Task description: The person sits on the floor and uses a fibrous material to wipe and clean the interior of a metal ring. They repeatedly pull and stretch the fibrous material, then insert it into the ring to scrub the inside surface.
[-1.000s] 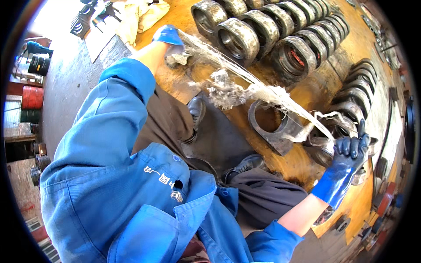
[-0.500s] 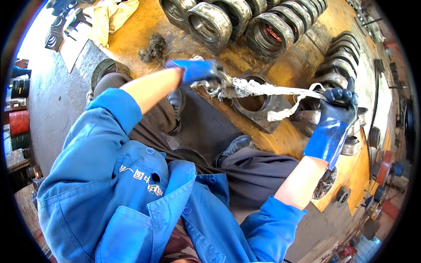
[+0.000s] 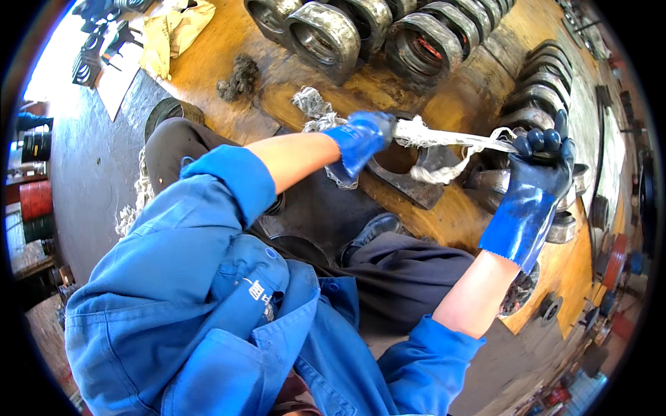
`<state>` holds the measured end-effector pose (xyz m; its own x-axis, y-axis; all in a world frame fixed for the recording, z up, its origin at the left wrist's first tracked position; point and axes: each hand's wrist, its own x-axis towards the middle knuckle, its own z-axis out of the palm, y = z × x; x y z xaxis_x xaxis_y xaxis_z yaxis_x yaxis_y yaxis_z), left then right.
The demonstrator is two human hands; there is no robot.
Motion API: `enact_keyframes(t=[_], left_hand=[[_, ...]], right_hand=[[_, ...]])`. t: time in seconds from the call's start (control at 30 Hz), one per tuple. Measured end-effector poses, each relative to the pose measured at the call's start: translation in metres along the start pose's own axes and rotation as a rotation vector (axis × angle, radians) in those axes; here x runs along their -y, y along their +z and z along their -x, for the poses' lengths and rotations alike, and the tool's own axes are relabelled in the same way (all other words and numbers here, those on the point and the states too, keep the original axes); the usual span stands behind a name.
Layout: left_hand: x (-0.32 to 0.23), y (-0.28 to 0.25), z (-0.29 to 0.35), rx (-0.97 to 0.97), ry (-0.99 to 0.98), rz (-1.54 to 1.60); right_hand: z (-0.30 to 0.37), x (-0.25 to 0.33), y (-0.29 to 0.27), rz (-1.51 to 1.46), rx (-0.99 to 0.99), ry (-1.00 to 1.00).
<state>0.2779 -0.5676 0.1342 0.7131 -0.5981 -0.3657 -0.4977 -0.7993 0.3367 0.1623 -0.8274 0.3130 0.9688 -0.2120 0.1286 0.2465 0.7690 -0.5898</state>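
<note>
The left hand (image 3: 364,139), in a blue rubber glove, is clamped around a bundle of white yarn (image 3: 454,137), which passes out of the fist on the right in a taut band. The right hand (image 3: 542,159), in a blue glove with blackened fingers, has its fingers curled tight on the far end of the band, the index finger pointing up. The bundle thus hangs in the air between the two hands, over a stained yellow-brown work surface (image 3: 277,97). A loose strand of it droops below the band, and on the left side of the left hand a frayed tuft spreads out. Under the yarn lies a dark metal block (image 3: 424,193) with a large round bore, partly hidden by the left hand. Beyond it stand rows of thick metal rings (image 3: 350,59), one showing red inside, and to the right another row of metal rings (image 3: 540,96) runs toward the right hand. A clump of dark grey fibre (image 3: 239,78) lies to the left, near a crumpled yellow cloth (image 3: 177,35). Pale strands (image 3: 142,197) lie beside the bent left knee, and a dark shoe (image 3: 374,230) shows near the block. The person wears a blue jacket (image 3: 159,270) and dark trousers (image 3: 416,277).
</note>
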Motion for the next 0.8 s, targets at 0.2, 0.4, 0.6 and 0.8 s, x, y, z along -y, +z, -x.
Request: enact_keyframes(t=[0.2, 0.4, 0.6, 0.8], left_hand=[[0.056, -0.051, -0.009, -0.147, -0.08, -0.248], [0.114, -0.116, -0.023, -0.022, -0.272, -0.511], [0.18, -0.166, 0.024, -0.061, -0.402, -0.641], [0.38, -0.207, 0.063, -0.277, -0.536, -0.066]], right_hand=[[0.003, -0.018, 0.016, 0.153, -0.29, 0.188], [0.026, -0.091, 0.092, 0.348, -0.295, 0.401], [0.057, -0.059, 0.086, 0.421, -0.225, 0.26], [0.02, 0.012, 0.001, 0.229, -0.137, 0.107]])
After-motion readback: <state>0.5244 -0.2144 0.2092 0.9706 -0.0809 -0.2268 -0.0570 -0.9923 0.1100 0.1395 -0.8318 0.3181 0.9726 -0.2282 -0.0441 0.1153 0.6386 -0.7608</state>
